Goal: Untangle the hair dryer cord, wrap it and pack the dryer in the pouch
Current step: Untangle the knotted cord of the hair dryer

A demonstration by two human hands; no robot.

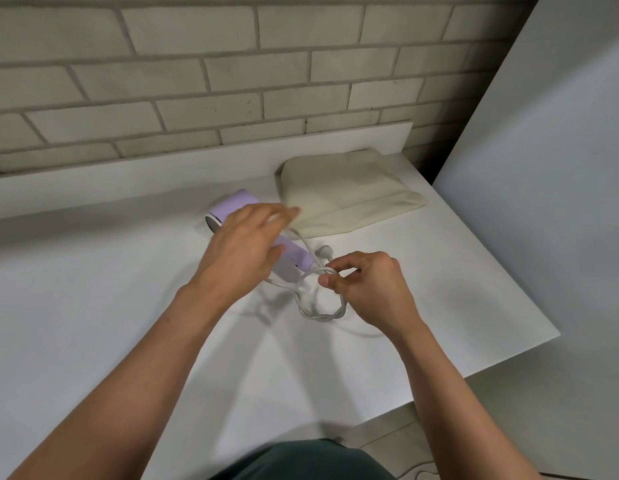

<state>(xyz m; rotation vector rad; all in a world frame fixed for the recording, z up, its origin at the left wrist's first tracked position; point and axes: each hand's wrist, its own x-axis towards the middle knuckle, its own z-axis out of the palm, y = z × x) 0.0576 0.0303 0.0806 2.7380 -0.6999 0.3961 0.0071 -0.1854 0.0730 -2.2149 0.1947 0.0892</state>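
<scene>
Head view shows the wrapping step in hand: the right hand [367,285] pinches a coil of the white cord [315,315] between thumb and curled fingers, near and right of the lilac hair dryer [232,206], which lies on the white table [93,306]. The left hand [245,244] hovers over the dryer's handle, its blurred fingers stretched nearly straight; whether they touch it I cannot tell. The plug [324,251] lies loose just beyond the coil. The cream pouch [349,195] rests flat, far right. Next, I judge, the coil needs securing and the pouch mouth needs opening.
</scene>
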